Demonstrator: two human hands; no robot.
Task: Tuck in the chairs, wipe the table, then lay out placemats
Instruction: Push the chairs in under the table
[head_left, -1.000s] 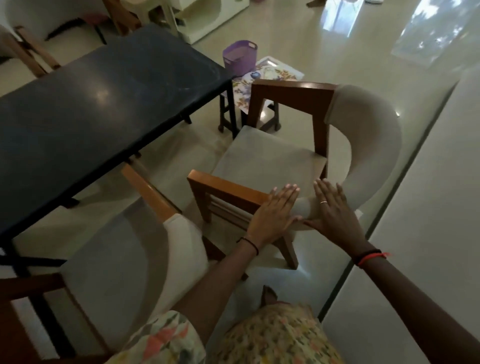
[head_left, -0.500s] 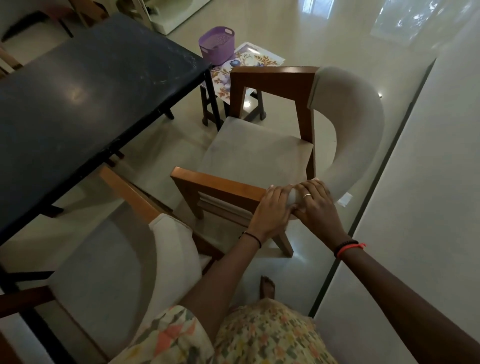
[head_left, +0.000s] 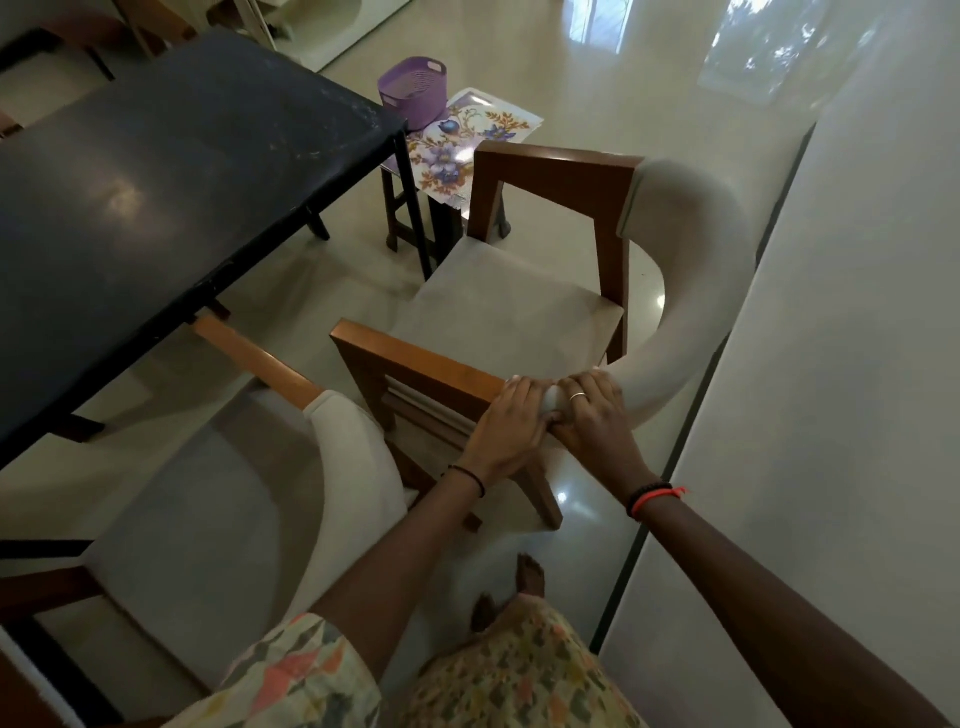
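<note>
A wooden armchair with a beige seat and a curved padded back stands off the corner of the dark table, clear of it. My left hand grips the near armrest where the wood meets the padding. My right hand, wearing a ring, grips the padded end of the backrest right beside it, and the two hands touch. A second, similar chair sits at lower left with its armrest under the table edge. Floral placemats lie on a small stool beyond the table.
A purple basket rests on the placemats on the stool. A pale wall runs close along the right, behind the chair's back. The glossy tiled floor stretches away past the stool. My bare foot stands behind the chair.
My hands went from flat and open above the armrest to curled around it and the backrest end. The view has shifted slightly; the chair looks to be in about the same spot.
</note>
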